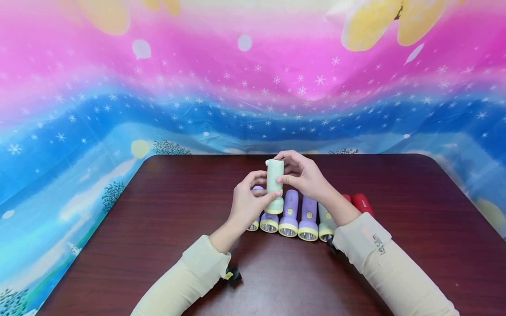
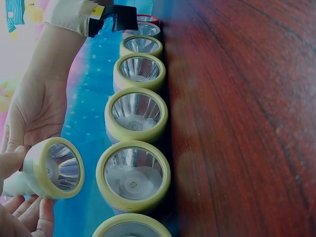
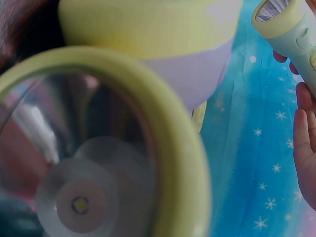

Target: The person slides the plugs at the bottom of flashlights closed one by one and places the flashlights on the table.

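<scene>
A pale green flashlight with a yellow rim is held up over a row of flashlights, its lens end down in the head view. My left hand grips it near the head, thumb across the front. Higher up, my right hand holds the body between thumb and fingers. The left wrist view shows the held flashlight's clear lens and yellow ring between the hands. In the right wrist view its head appears at the top right, and part of the right hand at the edge.
Behind and below the hands stretches a row of purple flashlights, a grey-green flashlight and red flashlights, lenses facing me. They lie on a dark wooden table. A colourful printed cloth hangs behind the table.
</scene>
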